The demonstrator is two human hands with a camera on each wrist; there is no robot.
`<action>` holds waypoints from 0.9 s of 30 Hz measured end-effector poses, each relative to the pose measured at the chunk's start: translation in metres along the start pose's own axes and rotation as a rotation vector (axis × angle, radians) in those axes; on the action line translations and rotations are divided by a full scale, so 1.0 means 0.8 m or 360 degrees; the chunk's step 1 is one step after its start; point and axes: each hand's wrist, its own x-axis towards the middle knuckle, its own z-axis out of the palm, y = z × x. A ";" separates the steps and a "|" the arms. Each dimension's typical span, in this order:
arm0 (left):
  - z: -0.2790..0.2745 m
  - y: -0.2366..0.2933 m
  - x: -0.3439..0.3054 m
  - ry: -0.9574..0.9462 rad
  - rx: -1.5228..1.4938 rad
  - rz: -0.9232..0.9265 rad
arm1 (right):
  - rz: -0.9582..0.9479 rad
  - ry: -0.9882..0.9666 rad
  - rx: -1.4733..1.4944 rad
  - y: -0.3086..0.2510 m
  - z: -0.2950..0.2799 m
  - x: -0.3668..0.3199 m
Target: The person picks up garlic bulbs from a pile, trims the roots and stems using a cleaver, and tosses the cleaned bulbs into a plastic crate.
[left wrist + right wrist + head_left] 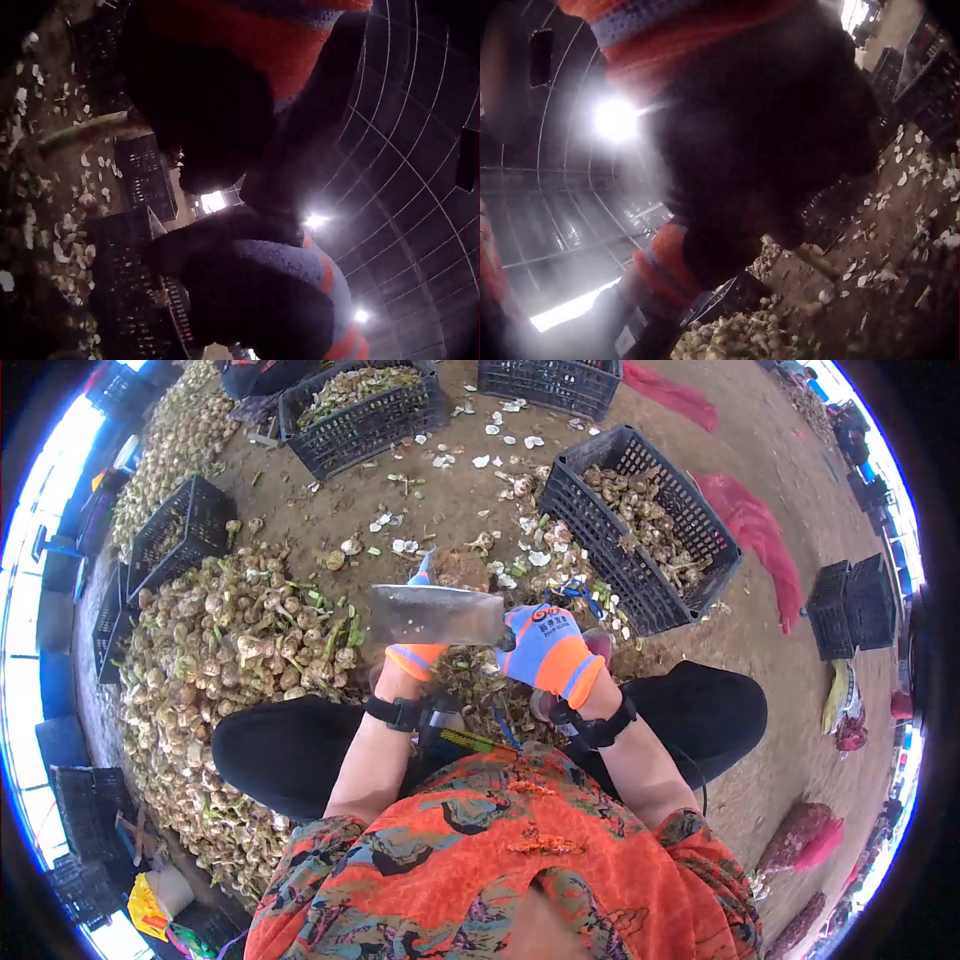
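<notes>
My right hand (550, 645), in a blue and orange glove, grips a cleaver (435, 615) at its handle end. Its broad grey blade reaches left across my left hand and hides most of it. Only the orange cuff of my left hand (415, 658) and a blue fingertip show around the blade. In the left wrist view a pale green garlic stalk (86, 133) sticks out from the dark palm side of my left hand (217, 90). The same stalk (817, 260) shows in the right wrist view, below my right hand (757, 120).
A large heap of garlic bulbs (240, 650) lies to my left. A black crate (630, 575) of trimmed garlic stands ahead right, with more crates (370, 435) farther off. White peelings and cut stalks litter the ground. Red mesh sacks (750, 535) lie at right.
</notes>
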 end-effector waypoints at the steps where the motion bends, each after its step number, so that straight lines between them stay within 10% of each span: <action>1: 0.011 0.002 -0.005 0.0214 0.0457 0.0121 | 0.0017 -0.0088 0.0016 -0.003 -0.005 0.000; 5: -0.067 -0.058 0.020 0.0181 -0.0576 -0.0182 | 0.0034 -0.0193 0.0010 0.001 -0.002 -0.001; 7: -0.041 -0.034 0.011 0.0271 0.0250 -0.0023 | 0.0037 -0.0228 0.0037 -0.001 -0.002 -0.001; 14: -0.054 -0.046 0.003 0.0340 0.0523 -0.0092 | 0.0069 -0.0421 0.0112 0.006 0.028 0.010; 16: -0.062 -0.058 -0.013 0.0174 0.1813 0.0542 | 0.0091 -0.0445 0.0089 0.013 0.047 0.012; 21: -0.032 -0.040 -0.024 0.0313 0.1083 0.0363 | 0.0047 -0.0361 0.0111 0.017 0.055 0.012; 23: -0.017 -0.012 -0.020 -0.0178 0.3233 0.0965 | 0.0073 -0.0268 0.0288 0.044 0.089 0.028; 24: 0.008 -0.003 -0.013 0.0204 0.3161 0.0276 | 0.0098 -0.0171 0.0461 0.058 0.119 0.030; 27: 0.022 0.005 -0.017 0.0413 0.1893 0.0536 | 0.0491 0.0129 0.0990 0.156 0.202 0.060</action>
